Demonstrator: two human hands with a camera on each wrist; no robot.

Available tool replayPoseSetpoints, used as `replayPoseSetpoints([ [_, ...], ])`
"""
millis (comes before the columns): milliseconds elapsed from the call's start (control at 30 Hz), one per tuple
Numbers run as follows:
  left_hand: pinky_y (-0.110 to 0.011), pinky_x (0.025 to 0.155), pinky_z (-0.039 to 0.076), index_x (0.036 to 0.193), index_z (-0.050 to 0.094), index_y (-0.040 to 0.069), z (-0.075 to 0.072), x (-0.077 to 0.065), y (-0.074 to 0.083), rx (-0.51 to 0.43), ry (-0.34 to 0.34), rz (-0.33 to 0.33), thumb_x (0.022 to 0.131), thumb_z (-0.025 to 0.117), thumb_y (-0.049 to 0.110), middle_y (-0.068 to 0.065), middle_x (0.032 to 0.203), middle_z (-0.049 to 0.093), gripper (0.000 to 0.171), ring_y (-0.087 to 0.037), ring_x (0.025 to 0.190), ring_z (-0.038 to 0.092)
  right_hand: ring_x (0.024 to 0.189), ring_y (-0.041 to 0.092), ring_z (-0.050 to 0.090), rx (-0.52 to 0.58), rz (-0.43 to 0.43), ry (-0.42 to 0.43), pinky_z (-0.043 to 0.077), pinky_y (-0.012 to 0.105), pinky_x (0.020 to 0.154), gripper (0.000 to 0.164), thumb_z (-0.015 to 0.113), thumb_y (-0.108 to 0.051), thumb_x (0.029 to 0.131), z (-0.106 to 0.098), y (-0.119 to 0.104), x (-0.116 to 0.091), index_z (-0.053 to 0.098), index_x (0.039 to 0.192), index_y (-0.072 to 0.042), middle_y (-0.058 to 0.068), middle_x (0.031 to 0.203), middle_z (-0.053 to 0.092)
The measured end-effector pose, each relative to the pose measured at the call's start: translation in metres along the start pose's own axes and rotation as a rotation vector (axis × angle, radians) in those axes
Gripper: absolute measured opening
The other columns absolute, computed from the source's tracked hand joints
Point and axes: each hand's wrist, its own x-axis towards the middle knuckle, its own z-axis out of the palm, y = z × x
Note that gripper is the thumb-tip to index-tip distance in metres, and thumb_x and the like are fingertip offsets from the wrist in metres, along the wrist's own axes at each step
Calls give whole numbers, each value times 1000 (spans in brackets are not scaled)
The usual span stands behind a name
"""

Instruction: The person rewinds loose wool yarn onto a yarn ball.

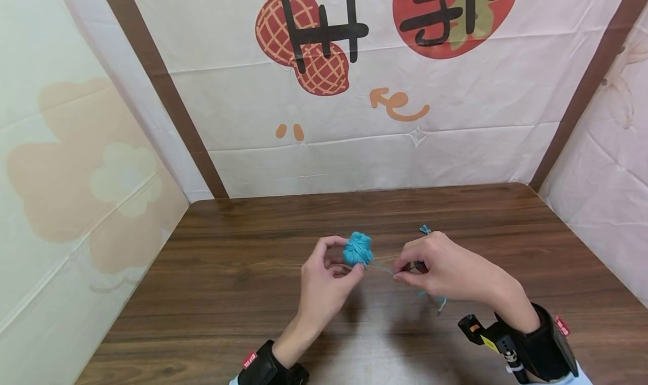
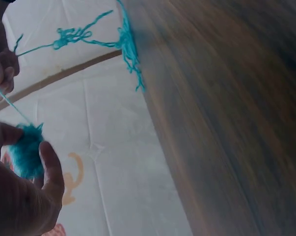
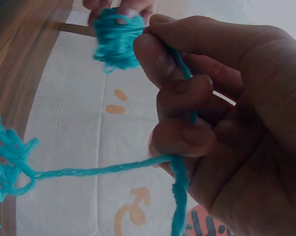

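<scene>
A small ball of turquoise yarn (image 1: pixel 358 249) is held between the thumb and fingers of my left hand (image 1: pixel 328 278), above the wooden table. From the ball a strand of yarn (image 2: pixel 13 105) runs across to my right hand (image 1: pixel 442 264). Thumb and index finger of that hand pinch the strand, and its other fingers (image 3: pixel 184 137) curl over the yarn as it passes through the palm. Beyond the right hand, the yarn carries on into a loose, tangled clump (image 2: pixel 128 44), mostly hidden behind the hand in the head view.
The brown wooden table (image 1: pixel 243 295) spreads under both hands. Behind it hangs a white printed cloth (image 1: pixel 354 165), with another pale cloth (image 1: pixel 61 205) at the left side. Black straps with devices (image 1: pixel 536 340) sit on both wrists.
</scene>
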Motion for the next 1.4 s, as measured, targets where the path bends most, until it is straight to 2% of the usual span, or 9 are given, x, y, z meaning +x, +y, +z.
replayPoseSetpoints([
  [100, -24, 70, 62, 121, 61, 16, 1, -2, -2, 112, -92, 75, 81, 80, 3, -6, 105, 71, 46, -11, 82, 70, 60, -9, 48, -4, -4, 8, 46, 15, 53, 15, 73, -10, 93, 0, -1, 0, 76, 91, -25, -18, 78, 65],
  [233, -23, 68, 61, 120, 62, 16, 3, -4, -2, 155, -213, 122, 81, 79, 4, -4, 105, 71, 44, -8, 80, 69, 61, -9, 49, -6, -12, 16, 47, 15, 54, 16, 73, -8, 93, 0, -2, -1, 77, 93, -24, -15, 82, 69],
  [500, -22, 70, 61, 118, 65, 19, 4, -5, 3, 158, -400, 110, 81, 76, 5, 0, 103, 71, 42, -4, 79, 67, 67, -8, 53, 3, 14, 3, 50, 16, 58, 14, 73, -6, 92, 0, -5, -1, 78, 95, -19, -11, 87, 71],
  [667, -25, 74, 61, 122, 64, 21, 3, -6, 5, 108, -508, 85, 83, 74, 4, 1, 108, 72, 43, -3, 84, 68, 74, -7, 58, -2, -1, 15, 52, 17, 62, 15, 74, -5, 91, 0, -5, -1, 78, 96, -19, -12, 89, 71],
  [800, -31, 77, 62, 121, 64, 21, 1, -7, 6, 56, -562, 68, 83, 72, 3, 3, 111, 71, 44, -7, 89, 69, 75, -6, 60, -15, -32, 47, 51, 16, 62, 17, 76, -5, 90, 1, -3, 0, 79, 96, -21, -13, 88, 71],
  [933, -31, 79, 62, 120, 64, 20, 1, -8, 5, 19, -607, 82, 81, 71, 1, -2, 108, 72, 45, -10, 92, 69, 72, -6, 58, -22, -36, 70, 49, 15, 59, 16, 77, -7, 90, 0, 0, -1, 79, 95, -22, -14, 87, 71],
  [1100, -33, 80, 63, 121, 63, 19, 1, -9, 4, -30, -641, 90, 80, 70, -1, -7, 109, 71, 46, -8, 92, 68, 71, -6, 57, -21, -39, 86, 48, 16, 58, 14, 76, -8, 91, -2, 4, -2, 78, 96, -21, -10, 87, 72],
  [1400, -38, 83, 63, 123, 62, 18, 0, -10, 8, -116, -694, 67, 82, 67, -3, -6, 125, 70, 47, -7, 99, 67, 64, -7, 48, -48, -77, 147, 43, 14, 53, 17, 79, -4, 87, -6, 9, -4, 77, 92, -21, -13, 84, 70],
])
